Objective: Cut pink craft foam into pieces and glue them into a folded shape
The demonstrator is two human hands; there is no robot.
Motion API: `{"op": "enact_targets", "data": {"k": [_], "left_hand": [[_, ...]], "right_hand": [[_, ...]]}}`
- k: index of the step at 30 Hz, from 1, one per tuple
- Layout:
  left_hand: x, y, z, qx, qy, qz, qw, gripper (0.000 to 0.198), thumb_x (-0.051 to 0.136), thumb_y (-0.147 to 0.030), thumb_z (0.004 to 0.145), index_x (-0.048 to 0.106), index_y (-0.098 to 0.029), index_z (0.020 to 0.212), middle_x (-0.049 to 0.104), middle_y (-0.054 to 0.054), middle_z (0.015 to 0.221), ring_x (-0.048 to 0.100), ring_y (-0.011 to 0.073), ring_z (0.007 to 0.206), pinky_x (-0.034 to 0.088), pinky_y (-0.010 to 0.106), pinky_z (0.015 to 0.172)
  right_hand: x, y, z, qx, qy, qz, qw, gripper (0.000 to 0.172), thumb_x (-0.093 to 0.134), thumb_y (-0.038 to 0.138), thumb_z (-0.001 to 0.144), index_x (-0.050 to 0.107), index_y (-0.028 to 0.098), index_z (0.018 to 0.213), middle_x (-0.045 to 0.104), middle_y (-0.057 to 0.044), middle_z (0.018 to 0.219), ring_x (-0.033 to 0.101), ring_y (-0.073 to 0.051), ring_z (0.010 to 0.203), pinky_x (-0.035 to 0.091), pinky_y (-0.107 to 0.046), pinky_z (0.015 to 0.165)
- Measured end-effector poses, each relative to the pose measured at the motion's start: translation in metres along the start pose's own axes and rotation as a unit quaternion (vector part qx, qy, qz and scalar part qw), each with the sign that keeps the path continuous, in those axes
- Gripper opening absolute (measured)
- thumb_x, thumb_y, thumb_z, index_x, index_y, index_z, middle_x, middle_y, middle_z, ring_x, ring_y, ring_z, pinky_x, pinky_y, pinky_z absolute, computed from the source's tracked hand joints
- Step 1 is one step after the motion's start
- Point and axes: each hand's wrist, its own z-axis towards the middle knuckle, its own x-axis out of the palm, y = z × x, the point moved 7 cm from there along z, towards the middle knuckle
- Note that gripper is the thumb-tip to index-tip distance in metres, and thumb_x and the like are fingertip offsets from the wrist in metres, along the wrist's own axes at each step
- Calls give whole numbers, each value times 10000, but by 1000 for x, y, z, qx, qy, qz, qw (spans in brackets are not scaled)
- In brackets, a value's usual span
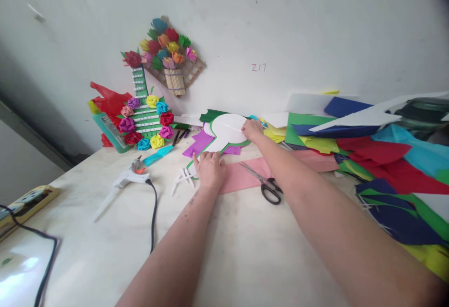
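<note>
A white cutout with a green border, round at one end with a narrower neck, lies on the table. My left hand rests on its near, narrow end with the fingers spread. At the right side of the round end, my right hand has its fingers closed on the cutout's edge. Purple paper shows from beneath. Just in front lies pink paper, and scissors with black handles rest partly on it. White strips sit left of my left hand.
A white glue gun with a black cord lies left, near a power strip. A flower-trimmed paper guitar and green bottle stand behind. Coloured sheets pile up right. A flower basket decoration is against the wall.
</note>
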Motion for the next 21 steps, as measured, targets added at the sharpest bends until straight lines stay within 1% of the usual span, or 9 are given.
{"op": "enact_targets", "data": {"k": [5, 9, 10, 12, 14, 15, 18, 19, 21], "left_hand": [[-1, 0, 0, 4, -11, -3, 1000, 320, 485, -265, 735, 616, -220, 1023, 638, 75, 1000, 480, 230, 1046, 117, 462, 1037], [-8, 0, 2, 16, -43, -21, 999, 298, 469, -267, 760, 619, -226, 1015, 635, 64, 1026, 493, 222, 1039, 125, 444, 1039], [-11, -1, 3, 19, -51, -31, 998, 294, 463, -272, 768, 621, -226, 1013, 631, 63, 1042, 499, 220, 1036, 155, 431, 1032], [-17, -3, 6, 16, -58, -60, 996, 300, 451, -291, 782, 624, -216, 1016, 629, 67, 1052, 521, 218, 1014, 265, 390, 976], [-21, -2, 8, -18, -41, -101, 994, 323, 433, -335, 795, 623, -212, 1026, 648, 66, 998, 561, 214, 949, 376, 337, 851], [-21, -1, 9, -47, -23, -125, 991, 335, 424, -365, 800, 624, -217, 1023, 661, 60, 951, 582, 209, 906, 401, 315, 795], [-21, -2, 7, -102, 40, -185, 977, 352, 417, -430, 793, 653, -212, 936, 679, 51, 809, 612, 196, 818, 416, 268, 704], [-22, -3, 6, -108, 51, -198, 973, 353, 417, -436, 788, 662, -203, 889, 678, 53, 772, 616, 195, 800, 415, 260, 687], [-28, -1, 6, -120, 50, -216, 968, 353, 408, -428, 785, 666, -189, 808, 671, 57, 718, 619, 194, 766, 415, 254, 658]], "right_hand": [[-6, 16, -6, -59, -7, -53, 997, 220, 469, 163, 791, 661, 118, 889, 597, -158, 1019, 469, -274, 993, 283, -386, 870], [-21, 25, -18, -59, -23, -17, 998, 239, 447, 189, 814, 643, 145, 943, 613, -131, 1017, 498, -240, 977, 311, -343, 857], [-26, 28, -25, -56, -31, 2, 998, 241, 443, 203, 819, 641, 158, 950, 620, -117, 1014, 509, -229, 967, 326, -327, 842], [-38, 33, -42, -51, -52, 45, 996, 238, 438, 230, 826, 637, 179, 947, 631, -85, 1006, 528, -209, 951, 361, -296, 800], [-49, 39, -63, -53, -72, 92, 992, 227, 441, 242, 826, 632, 193, 939, 640, -55, 997, 539, -188, 949, 380, -272, 778], [-53, 42, -75, -52, -72, 113, 990, 218, 450, 245, 822, 632, 195, 932, 645, -47, 987, 549, -177, 935, 387, -261, 771], [-61, 51, -107, -72, -78, 179, 978, 193, 464, 228, 812, 629, 192, 905, 659, -24, 940, 571, -145, 883, 401, -231, 762], [-63, 53, -116, -78, -83, 198, 974, 186, 471, 222, 806, 628, 191, 900, 662, -20, 925, 575, -138, 867, 404, -225, 760], [-65, 52, -132, -75, -88, 225, 967, 172, 485, 218, 795, 628, 194, 886, 667, -14, 897, 581, -132, 834, 412, -220, 742]]}}
